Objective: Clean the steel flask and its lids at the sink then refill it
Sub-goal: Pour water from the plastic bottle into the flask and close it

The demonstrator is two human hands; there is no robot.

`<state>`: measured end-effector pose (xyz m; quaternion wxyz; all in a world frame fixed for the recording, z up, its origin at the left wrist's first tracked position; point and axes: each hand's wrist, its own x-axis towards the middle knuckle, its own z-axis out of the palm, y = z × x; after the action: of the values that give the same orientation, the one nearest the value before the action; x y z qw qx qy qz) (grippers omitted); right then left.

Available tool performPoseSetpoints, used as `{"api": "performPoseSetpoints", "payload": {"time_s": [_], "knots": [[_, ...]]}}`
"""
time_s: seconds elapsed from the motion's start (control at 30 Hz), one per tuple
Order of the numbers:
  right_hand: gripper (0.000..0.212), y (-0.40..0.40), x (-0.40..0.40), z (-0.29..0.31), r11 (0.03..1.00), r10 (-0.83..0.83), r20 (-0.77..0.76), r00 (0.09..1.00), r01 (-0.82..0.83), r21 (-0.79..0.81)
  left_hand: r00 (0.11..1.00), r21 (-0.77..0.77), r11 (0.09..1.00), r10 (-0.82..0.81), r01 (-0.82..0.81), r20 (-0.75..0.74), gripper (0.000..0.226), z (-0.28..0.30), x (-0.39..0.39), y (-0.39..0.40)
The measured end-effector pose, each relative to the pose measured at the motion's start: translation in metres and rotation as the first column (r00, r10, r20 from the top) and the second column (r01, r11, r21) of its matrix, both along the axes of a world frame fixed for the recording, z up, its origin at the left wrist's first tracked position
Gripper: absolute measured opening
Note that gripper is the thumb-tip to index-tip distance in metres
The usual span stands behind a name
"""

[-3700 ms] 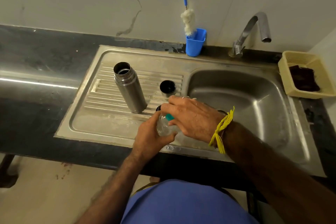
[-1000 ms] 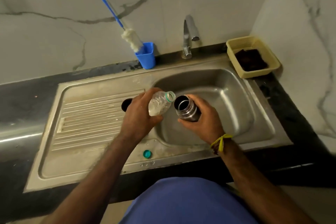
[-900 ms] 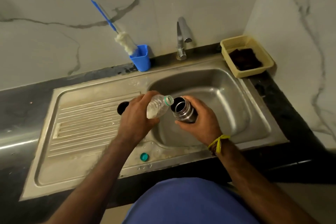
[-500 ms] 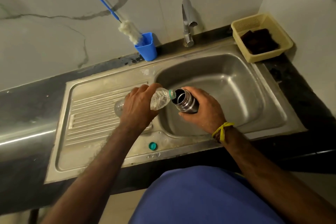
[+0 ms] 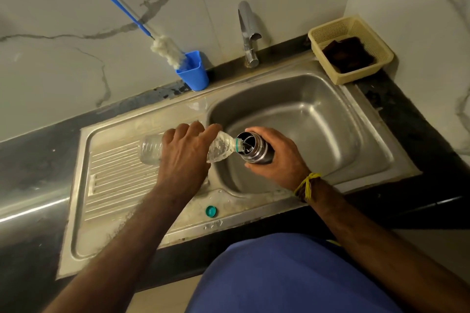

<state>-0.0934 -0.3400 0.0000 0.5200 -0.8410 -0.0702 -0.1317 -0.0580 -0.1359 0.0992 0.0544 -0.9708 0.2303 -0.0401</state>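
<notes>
The dark, shiny steel flask [image 5: 255, 151] is held open-mouthed over the left part of the stainless steel sink basin [image 5: 318, 119], tipped slightly toward the left. The right hand [image 5: 277, 157] wraps round its body, fingers and thumb curled tight on the metal, a yellow thread [image 5: 306, 184] tied at the wrist. Against the flask's mouth sits the neck of a clear, crinkled plastic water bottle [image 5: 216, 148], laid nearly level, its base out over the ribbed draining board [image 5: 119, 173]. The left hand [image 5: 187, 152] grips this bottle from above, knuckles up, fingers curled over its middle. A thin stream of water appears to run from neck to flask.

This looks like the refilling step, so the washing seems done. The next move probably calls for raising the bottle's base as it empties while keeping the two mouths together, then finding the flask's lids, which are not visible here.

The bottle's small teal screw cap [image 5: 211, 211] lies on the sink's front rim. Behind, a blue plastic cup [image 5: 194, 73] holds a white-headed bottle brush [image 5: 166, 49] with a blue handle, beside a chrome tap [image 5: 248, 33]. A cream plastic basket [image 5: 381, 58] with something dark in it stands on the black desk to the right.
</notes>
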Motion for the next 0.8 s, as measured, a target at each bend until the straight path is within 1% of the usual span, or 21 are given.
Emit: {"api": "performPoseSetpoints", "payload": {"time_s": [0.07, 0.4, 0.6, 0.8], "knots": [[0.072, 0.0005, -0.0003, 0.0004, 1.000, -0.002, -0.002, 1.000, 0.002, 0.003, 1.000, 0.013, 1.000, -0.019, 0.018, 0.024, 0.077, 0.0013, 0.0011, 0.0001], [0.072, -0.0013, -0.0049, 0.0012, 0.999, -0.041, -0.006, 0.999, 0.041, 0.000, 1.000, -0.018, 0.999, -0.026, 0.026, 0.017, 0.066, 0.0025, 0.0035, -0.0044], [0.072, 0.0003, -0.0080, 0.0017, 0.999, -0.046, -0.025, 0.999, 0.046, -0.008, 1.000, -0.015, 1.000, -0.022, 0.022, 0.011, 0.069, 0.0014, 0.0052, -0.0048], [0.071, 0.0003, -0.0096, 0.0003, 0.999, -0.044, -0.022, 0.999, 0.044, -0.012, 1.000, 0.028, 0.999, -0.021, 0.020, 0.009, 0.072, 0.0022, 0.0043, -0.0072]]}}
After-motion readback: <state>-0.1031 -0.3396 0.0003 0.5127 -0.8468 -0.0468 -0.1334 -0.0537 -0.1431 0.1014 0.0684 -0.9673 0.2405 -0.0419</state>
